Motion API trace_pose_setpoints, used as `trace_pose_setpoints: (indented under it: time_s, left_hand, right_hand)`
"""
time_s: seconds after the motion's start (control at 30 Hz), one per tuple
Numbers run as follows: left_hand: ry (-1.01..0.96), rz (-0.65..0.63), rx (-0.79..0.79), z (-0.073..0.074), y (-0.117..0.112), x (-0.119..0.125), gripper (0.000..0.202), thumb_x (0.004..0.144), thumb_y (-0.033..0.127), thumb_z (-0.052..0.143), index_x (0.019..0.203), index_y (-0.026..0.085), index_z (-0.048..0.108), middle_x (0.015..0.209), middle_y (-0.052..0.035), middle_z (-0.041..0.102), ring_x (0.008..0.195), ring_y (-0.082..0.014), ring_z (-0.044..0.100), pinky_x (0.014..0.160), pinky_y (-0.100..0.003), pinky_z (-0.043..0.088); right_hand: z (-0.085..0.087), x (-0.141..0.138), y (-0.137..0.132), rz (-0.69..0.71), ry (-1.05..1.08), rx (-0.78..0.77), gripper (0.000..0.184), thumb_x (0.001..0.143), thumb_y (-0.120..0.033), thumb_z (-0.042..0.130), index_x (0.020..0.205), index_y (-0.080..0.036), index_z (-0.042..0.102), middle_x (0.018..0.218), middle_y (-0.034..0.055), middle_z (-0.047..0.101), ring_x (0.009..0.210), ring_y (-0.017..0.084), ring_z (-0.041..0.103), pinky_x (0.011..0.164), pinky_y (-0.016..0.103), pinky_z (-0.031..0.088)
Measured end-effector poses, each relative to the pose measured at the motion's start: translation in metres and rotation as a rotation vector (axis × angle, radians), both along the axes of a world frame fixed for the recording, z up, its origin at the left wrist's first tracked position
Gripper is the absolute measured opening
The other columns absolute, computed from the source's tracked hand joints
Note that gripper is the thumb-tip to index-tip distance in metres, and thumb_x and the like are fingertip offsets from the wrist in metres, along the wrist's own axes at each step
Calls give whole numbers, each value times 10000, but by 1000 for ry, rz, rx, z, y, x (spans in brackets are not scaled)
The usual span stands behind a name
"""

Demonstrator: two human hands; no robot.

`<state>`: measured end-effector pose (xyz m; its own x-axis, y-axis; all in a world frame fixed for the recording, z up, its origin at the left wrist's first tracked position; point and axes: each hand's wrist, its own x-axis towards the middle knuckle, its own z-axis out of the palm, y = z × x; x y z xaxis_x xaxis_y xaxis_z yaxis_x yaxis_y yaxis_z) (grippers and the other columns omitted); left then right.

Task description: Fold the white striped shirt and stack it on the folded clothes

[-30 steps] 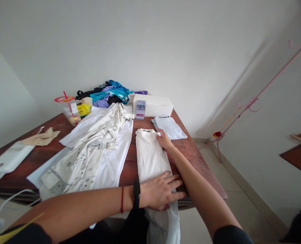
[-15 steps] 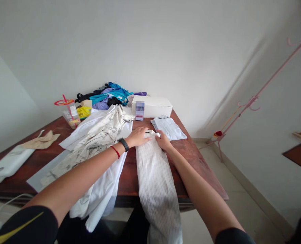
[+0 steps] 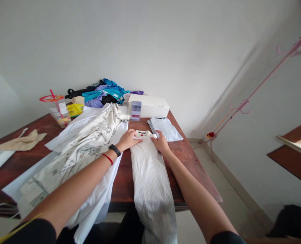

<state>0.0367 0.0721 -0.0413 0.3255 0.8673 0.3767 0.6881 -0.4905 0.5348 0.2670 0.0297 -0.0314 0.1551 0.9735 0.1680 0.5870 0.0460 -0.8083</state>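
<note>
A whitish striped shirt (image 3: pixel 150 176), folded into a long narrow strip, lies on the wooden table (image 3: pixel 126 169) and hangs over its front edge. Its neckline with a dark label faces the wall. My left hand (image 3: pixel 127 140) holds the left shoulder edge beside the neckline, thumb on top. On the other side, my right hand (image 3: pixel 162 142) pinches the right shoulder edge between thumb and fingers. Just beyond that hand is a folded light-blue garment (image 3: pixel 168 129). To the left, a patterned off-white shirt (image 3: pixel 89 142) is spread over white clothing (image 3: pixel 104 196).
A white box (image 3: pixel 150 105) stands near the wall, beside a heap of coloured clothes (image 3: pixel 104 93). At left are a plastic cup with a straw (image 3: pixel 58 112), a yellow packet (image 3: pixel 75 110) and a beige cloth (image 3: pixel 24 140). A pink coat rack (image 3: pixel 262 84) leans at right.
My left hand has shifted from over the neckline to its left side, so the neckline and label show more fully. My right hand keeps its grip. The view has turned slightly right.
</note>
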Motion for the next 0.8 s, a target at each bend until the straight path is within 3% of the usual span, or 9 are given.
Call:
trace_pose_setpoints:
  time_s: [0.1, 0.2, 0.3, 0.37, 0.47, 0.6, 0.7, 0.8]
  left_hand:
    - [-21, 12, -6, 7, -4, -3, 267, 785, 397, 769, 783, 209, 579, 989, -52, 621, 957, -242, 637, 921, -368, 505]
    - [-73, 51, 2, 11, -7, -6, 223, 798, 322, 746, 899, 208, 582, 1010, -58, 625, 948, -240, 634, 897, -371, 508]
    - [-153, 108, -57, 13, -6, -10, 500, 769, 385, 786, 1159, 188, 542, 1105, -91, 638, 1020, -263, 646, 903, -377, 507]
    - [-227, 123, -177, 16, -4, -13, 725, 746, 474, 808, 1307, 164, 471, 1082, -98, 660, 1006, -273, 668, 872, -365, 513]
    - [-312, 94, -435, 26, -3, -19, 1018, 699, 578, 826, 1464, 125, 330, 922, -73, 698, 794, -259, 703, 684, -317, 512]
    - [-373, 12, -743, 37, -11, -25, 1159, 685, 630, 826, 1539, 122, 230, 810, -70, 719, 659, -243, 710, 487, -247, 405]
    - [-414, -47, -784, 41, -17, -26, 1132, 680, 596, 841, 1559, 178, 262, 940, -102, 747, 678, -225, 725, 481, -225, 409]
    - [-441, -168, -670, 40, -18, -24, 991, 673, 495, 865, 1522, 256, 414, 1186, -118, 724, 820, -237, 744, 611, -262, 522]
  right_hand:
    - [3, 2, -4, 22, -54, 45, 541, 846, -349, 628, 1354, -184, 542, 583, -45, 591, 667, 246, 616, 737, 363, 462]
    - [3, 3, -4, 29, -82, 66, 484, 846, -362, 614, 1296, -189, 576, 563, -54, 578, 636, 237, 594, 706, 347, 437]
    - [1, 2, -4, 23, -79, 105, 444, 863, -382, 580, 1259, -183, 597, 548, -58, 558, 615, 230, 576, 700, 340, 423]
    - [1, 1, -4, 9, -67, 148, 441, 876, -399, 558, 1251, -173, 601, 556, -57, 553, 605, 223, 565, 700, 337, 416]
    - [-1, 0, -4, -10, -55, 175, 457, 881, -428, 551, 1251, -166, 601, 591, -48, 572, 618, 217, 564, 705, 335, 413]
    - [-4, 0, -4, -25, -58, 156, 476, 880, -449, 556, 1262, -168, 596, 622, -37, 598, 647, 224, 579, 723, 341, 425]
    - [-5, 1, -3, -24, -55, 135, 488, 879, -455, 559, 1272, -167, 592, 624, -34, 602, 649, 229, 593, 725, 346, 436]
    - [-6, 2, -2, -23, -42, 115, 493, 874, -462, 565, 1266, -164, 596, 640, -19, 624, 653, 236, 607, 711, 350, 448]
